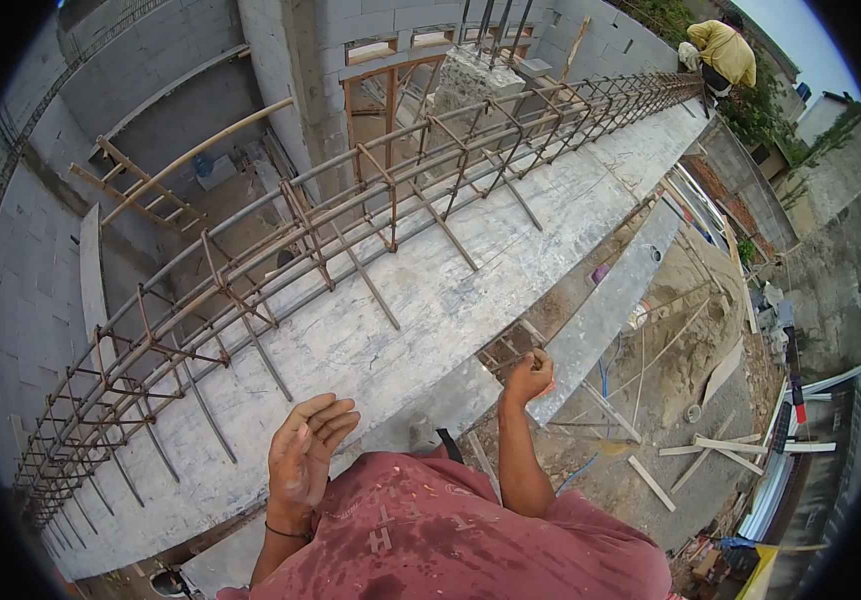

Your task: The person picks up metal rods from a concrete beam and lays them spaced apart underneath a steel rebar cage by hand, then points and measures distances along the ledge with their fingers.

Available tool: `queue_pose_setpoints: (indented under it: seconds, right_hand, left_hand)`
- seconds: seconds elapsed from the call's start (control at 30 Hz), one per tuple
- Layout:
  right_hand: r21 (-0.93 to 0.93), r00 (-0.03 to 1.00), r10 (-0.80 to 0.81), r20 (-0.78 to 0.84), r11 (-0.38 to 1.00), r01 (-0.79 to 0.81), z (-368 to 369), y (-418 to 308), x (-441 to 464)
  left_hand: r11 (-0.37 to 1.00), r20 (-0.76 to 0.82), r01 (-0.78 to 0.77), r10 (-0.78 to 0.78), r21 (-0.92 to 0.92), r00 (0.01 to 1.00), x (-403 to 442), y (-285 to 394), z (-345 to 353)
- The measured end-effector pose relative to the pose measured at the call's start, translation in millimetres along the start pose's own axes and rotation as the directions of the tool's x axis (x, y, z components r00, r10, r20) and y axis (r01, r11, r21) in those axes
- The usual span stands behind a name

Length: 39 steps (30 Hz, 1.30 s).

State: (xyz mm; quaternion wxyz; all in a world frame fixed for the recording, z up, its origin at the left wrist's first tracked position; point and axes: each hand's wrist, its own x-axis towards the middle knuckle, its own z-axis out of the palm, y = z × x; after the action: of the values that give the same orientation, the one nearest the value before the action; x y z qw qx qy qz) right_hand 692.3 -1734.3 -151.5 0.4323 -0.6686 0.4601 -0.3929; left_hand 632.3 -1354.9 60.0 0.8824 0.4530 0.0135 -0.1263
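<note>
My left hand [309, 452] is raised near the edge of the pale formwork board [421, 285], palm turned up and fingers loosely bent apart, with nothing seen in it. To the right, my right hand [529, 380] is closed, its fingers curled in over the gap beside the board. Whatever it may hold is hidden, though a small reddish-orange spot shows at its side. Beyond both hands, a long rebar cage [391, 185] runs along the board, with short bars sticking out across the surface. Neither hand touches the cage.
A person in a yellow shirt [726, 55] crouches at the cage's far end. On the left, grey block walls [46, 270] surround a lower room with a wooden ladder [141, 185]. Down on the right lie sand [686, 330], loose planks [653, 483] and metal sheets. The board drops off on both sides.
</note>
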Motion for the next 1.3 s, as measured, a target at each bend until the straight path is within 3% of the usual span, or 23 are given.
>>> queue_pose_setpoints:
  seconds: [0.03,0.2,0.27,0.37,0.43,0.6,0.73,0.83,0.9,1.03,1.1,1.3]
  right_hand:
    - [0.004,0.997,0.04,0.067,0.999,-0.041,-4.2,4.8,-4.6]
    - [0.111,0.996,-0.035,0.088,0.994,0.025,-3.6,-19.3,-8.3]
    - [0.131,0.991,-0.055,0.121,0.991,0.039,-7.3,-51.1,-17.6]
    - [0.113,0.975,-0.186,0.12,0.978,0.173,-12.3,-87.6,-27.9]
    - [0.065,0.926,-0.367,0.088,0.93,0.362,-13.5,-111.2,-37.2]
    - [0.142,0.857,-0.503,0.115,0.862,0.487,1.9,-148.3,-60.4]
    - [0.143,0.794,-0.585,0.166,0.811,0.567,29.1,-143.5,-59.0]
    - [0.016,0.79,-0.564,0.241,0.816,0.578,42.3,-155.6,-70.1]
    - [0.026,0.715,-0.677,0.173,0.729,0.684,28.2,-163.8,-80.0]
    - [0.05,0.637,-0.75,0.177,0.653,0.755,34.5,-155.1,-74.7]
    - [-0.043,0.698,-0.661,0.275,0.717,0.696,28.7,-165.2,-80.2]
    - [-0.083,0.653,-0.698,0.296,0.662,0.745,29.5,-162.8,-79.2]
  left_hand:
    - [0.999,0.027,0.005,-0.007,0.048,1.0,-3.0,2.9,-3.1]
    - [0.991,0.049,0.006,-0.013,0.132,0.999,-7.1,15.1,-8.1]
    - [0.973,0.193,-0.026,-0.019,0.228,0.981,-10.7,19.7,-16.0]
    - [0.964,0.199,-0.034,-0.02,0.265,0.98,-22.8,22.0,-29.5]
    - [0.961,0.16,-0.045,0.0,0.274,0.987,-30.9,26.2,-36.4]
    - [0.888,0.002,-0.231,0.251,0.399,0.968,-56.3,39.9,-60.6]
    - [0.782,-0.205,-0.323,0.49,0.533,0.847,-73.7,45.8,-85.7]
    - [0.646,-0.283,-0.349,0.669,0.679,0.687,-90.2,55.7,-103.5]
    - [0.482,-0.272,-0.279,0.789,0.831,0.551,-99.8,61.1,-112.6]
    - [0.455,-0.351,-0.161,0.83,0.876,0.434,-117.4,59.6,-127.0]
    - [0.451,-0.38,-0.101,0.836,0.887,0.395,-119.7,52.5,-134.7]
    - [0.508,-0.47,0.006,0.792,0.861,0.39,-111.3,30.8,-149.6]
